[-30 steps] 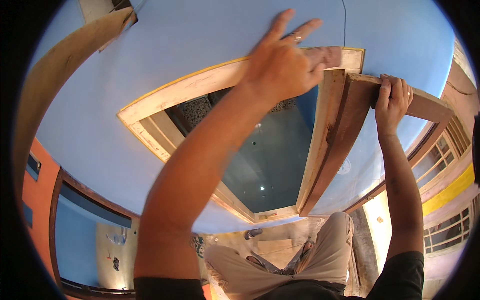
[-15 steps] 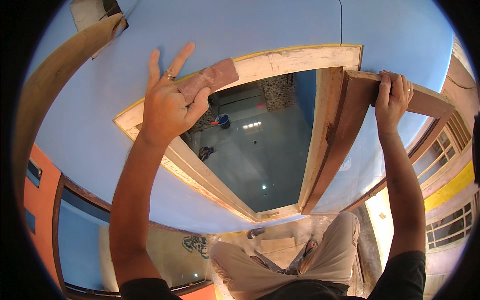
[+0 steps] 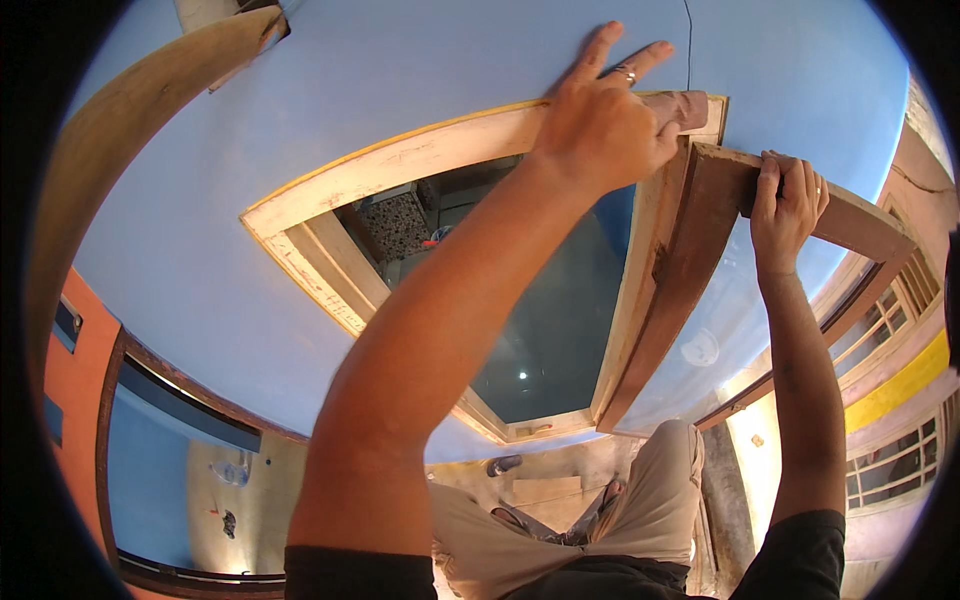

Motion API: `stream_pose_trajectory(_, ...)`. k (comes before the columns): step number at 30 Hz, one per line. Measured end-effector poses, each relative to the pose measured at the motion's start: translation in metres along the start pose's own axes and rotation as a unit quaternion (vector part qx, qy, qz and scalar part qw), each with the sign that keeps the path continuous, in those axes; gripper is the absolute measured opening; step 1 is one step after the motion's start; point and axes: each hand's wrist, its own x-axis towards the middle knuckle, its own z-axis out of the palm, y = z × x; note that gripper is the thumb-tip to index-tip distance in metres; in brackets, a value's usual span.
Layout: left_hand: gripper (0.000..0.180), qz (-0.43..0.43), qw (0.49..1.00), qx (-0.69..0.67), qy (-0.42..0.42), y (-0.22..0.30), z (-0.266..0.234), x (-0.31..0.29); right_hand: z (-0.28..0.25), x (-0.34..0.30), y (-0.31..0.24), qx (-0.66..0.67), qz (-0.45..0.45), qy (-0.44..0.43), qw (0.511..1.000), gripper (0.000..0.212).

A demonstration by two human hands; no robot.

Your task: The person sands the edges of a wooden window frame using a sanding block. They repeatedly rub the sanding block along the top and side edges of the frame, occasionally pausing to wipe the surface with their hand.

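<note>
My left hand (image 3: 600, 132) presses a brownish-red piece of sandpaper (image 3: 684, 107) flat against the top bar of a bare wooden window frame (image 3: 400, 163), near its right corner. Thumb and palm hold the sheet, while two fingers, one with a ring, stretch up over the blue wall. My right hand (image 3: 787, 205) is closed around the top rail of a brown glazed window sash (image 3: 715, 205), which stands swung open to the right. Part of the frame and opening is hidden behind my left forearm.
A curved wooden beam (image 3: 150, 95) rises at the left, beside the blue wall (image 3: 300, 110). Through the opening a tiled floor (image 3: 540, 350) shows. Below my legs lie a flat board (image 3: 547, 490) and a small dark object (image 3: 504, 465). A doorway opens lower left.
My left hand has slid the sandpaper rightward along the frame's top bar, from its middle to near the right corner. My right hand keeps its hold on the sash.
</note>
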Motion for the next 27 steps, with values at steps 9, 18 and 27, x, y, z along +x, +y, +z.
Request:
stream_pose_trajectory(9, 0.028, -0.007, 0.994, 0.06, -0.091, -0.07, -0.101, -0.089, -0.003, -0.004, 0.0, 0.011, 0.017, 0.0, 1.0, 0.016)
stream_pose_trajectory(18, 0.025, 0.03, 0.999, -0.01, 0.017, -0.022, -0.025, -0.015, -0.003, -0.003, -0.006, -0.004, 0.027, 0.01, 1.0, 0.013)
stream_pose_trajectory(27, 0.045, -0.011, 0.967, -0.213, -0.143, 0.007, 0.034, 0.025, -0.005, -0.005, -0.005, -0.024, -0.02, 0.0, 1.0, 0.016)
